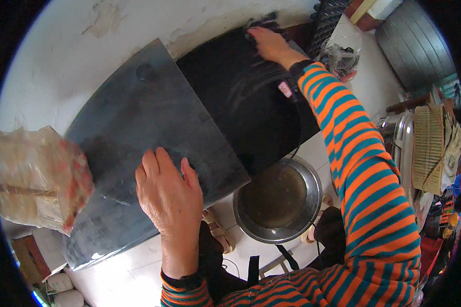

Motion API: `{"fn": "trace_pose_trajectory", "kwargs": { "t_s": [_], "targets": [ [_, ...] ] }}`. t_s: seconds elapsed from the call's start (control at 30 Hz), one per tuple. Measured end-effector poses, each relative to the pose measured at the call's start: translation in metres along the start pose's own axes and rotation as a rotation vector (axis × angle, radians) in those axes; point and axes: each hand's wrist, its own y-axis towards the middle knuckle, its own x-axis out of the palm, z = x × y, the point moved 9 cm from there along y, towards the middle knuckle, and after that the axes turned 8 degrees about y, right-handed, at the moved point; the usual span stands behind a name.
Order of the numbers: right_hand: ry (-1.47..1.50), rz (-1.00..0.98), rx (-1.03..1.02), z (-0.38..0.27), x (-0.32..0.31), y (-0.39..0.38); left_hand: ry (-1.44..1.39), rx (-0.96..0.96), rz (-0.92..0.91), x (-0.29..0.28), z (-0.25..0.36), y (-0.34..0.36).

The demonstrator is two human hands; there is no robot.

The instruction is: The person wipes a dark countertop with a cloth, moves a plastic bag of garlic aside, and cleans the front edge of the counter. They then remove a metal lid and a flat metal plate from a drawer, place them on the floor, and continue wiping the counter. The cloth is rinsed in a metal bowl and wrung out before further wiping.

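My left hand rests with spread fingers on a dull grey sheet or panel, which overlaps a darker, wet-looking black surface. My right arm reaches across to the far edge of that black surface. There my right hand is closed, its fingers pressed together over something dark and blurred that I cannot make out. Streaks show on the black surface beside it. A small pink and white label sits near my right wrist, with a thin dark cord running down toward a steel basin of cloudy water.
A clear plastic bag with reddish contents stands at the left. The white wall borders the far side. At the right are a woven basket and a dark ribbed drum-like container. My feet flank the basin on the tiled floor.
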Motion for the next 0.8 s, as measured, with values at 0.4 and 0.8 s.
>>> {"fn": "trace_pose_trajectory", "kwargs": {
  "t_s": [0.4, 0.8],
  "targets": [
    [-0.018, -0.504, -0.236, -0.234, 0.066, 0.036, 0.09, -0.016, 0.008, 0.003, 0.006, 0.004],
    [-0.274, -0.124, 0.21, 0.054, 0.001, 0.025, 0.18, 0.001, 0.028, 0.01, 0.014, 0.002]
  ]
}}
